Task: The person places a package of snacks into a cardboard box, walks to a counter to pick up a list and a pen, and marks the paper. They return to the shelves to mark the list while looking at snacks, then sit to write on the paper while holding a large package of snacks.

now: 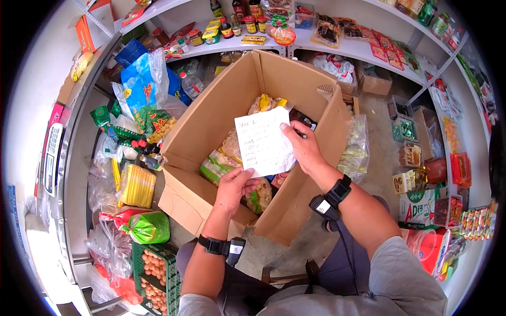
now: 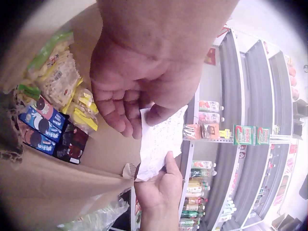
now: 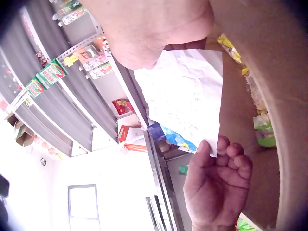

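Note:
A creased white paper (image 1: 264, 141) with handwritten lines is held up over an open cardboard box (image 1: 211, 113). The right hand (image 1: 307, 147) pinches its right edge, thumb on top, with a dark pen-like item between the fingers. At the lower left corner, the left hand (image 1: 234, 188) pinches the paper between thumb and fingers; the left wrist view shows the same paper (image 2: 161, 139) between both hands. Inside the box lie bagged noodles (image 2: 60, 79), a green and white packet (image 1: 216, 167) and blue cookie packs (image 2: 41, 126).
Shelves with bottles and jars (image 1: 250, 23) curve around the back. Left of the box are a blue bag (image 1: 141, 79), yellow packets (image 1: 138, 184) and a green crate of eggs (image 1: 154, 266). Clear plastic bags (image 1: 356, 150) and snack tubs (image 1: 405, 129) stand on the right.

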Tool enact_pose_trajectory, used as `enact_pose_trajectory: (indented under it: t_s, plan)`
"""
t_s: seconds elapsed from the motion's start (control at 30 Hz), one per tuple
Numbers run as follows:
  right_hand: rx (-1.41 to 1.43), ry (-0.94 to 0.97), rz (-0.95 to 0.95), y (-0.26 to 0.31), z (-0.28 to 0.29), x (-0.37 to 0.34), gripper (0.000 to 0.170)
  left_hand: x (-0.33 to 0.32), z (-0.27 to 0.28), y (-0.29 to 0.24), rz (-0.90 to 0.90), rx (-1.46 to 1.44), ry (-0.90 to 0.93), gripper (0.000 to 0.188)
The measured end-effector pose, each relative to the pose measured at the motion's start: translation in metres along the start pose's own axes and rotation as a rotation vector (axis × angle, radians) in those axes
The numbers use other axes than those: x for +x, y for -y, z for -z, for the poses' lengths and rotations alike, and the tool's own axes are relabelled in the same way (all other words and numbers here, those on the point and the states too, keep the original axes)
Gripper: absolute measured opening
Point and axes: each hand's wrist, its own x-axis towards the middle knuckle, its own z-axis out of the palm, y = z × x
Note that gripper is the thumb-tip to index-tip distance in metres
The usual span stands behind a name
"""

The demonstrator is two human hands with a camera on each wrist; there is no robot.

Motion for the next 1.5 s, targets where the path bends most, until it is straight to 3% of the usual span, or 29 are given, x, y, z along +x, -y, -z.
enact_pose_trajectory:
  t_s: [1.5]
  plan:
    - [0.002, -0.021, 0.003, 0.0034, -0.0025, -0.0004, 0.029, 0.0004, -0.0030, 0.0005, -0.011, -0.005, -0.013, 0.017]
